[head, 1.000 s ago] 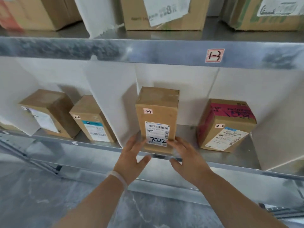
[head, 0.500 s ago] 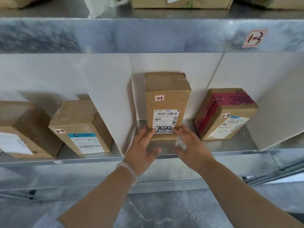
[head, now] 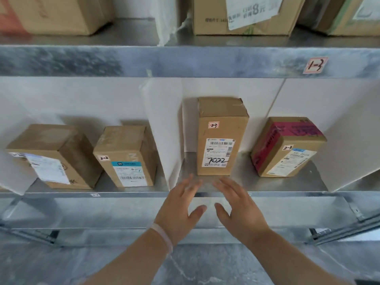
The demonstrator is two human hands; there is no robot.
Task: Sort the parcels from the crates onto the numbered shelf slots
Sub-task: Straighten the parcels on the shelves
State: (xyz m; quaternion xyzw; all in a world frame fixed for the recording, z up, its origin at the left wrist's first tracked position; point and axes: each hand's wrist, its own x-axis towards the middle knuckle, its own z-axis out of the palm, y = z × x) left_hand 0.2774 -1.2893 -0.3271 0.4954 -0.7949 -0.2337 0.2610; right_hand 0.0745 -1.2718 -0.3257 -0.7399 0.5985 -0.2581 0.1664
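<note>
Both the left hand [head: 181, 204] and right hand [head: 238, 204] hover empty, fingers spread and blurred, below the centre parcel [head: 221, 136]; top-edge boxes [head: 242, 15] are cropped.

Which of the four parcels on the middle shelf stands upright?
The parcel marked 7022, just beyond both hands. It stands on its small end, taller than wide; the other three lie low on a longer side.

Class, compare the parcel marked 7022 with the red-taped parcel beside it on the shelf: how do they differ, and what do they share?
The 7022 parcel stands tall and upright; the red-taped parcel is squatter and looks tilted. The 7022 parcel is plain brown cardboard; the red-taped parcel carries red printed tape over its top and side. Both bear a small 2-3 tag and a white shipping label.
</note>
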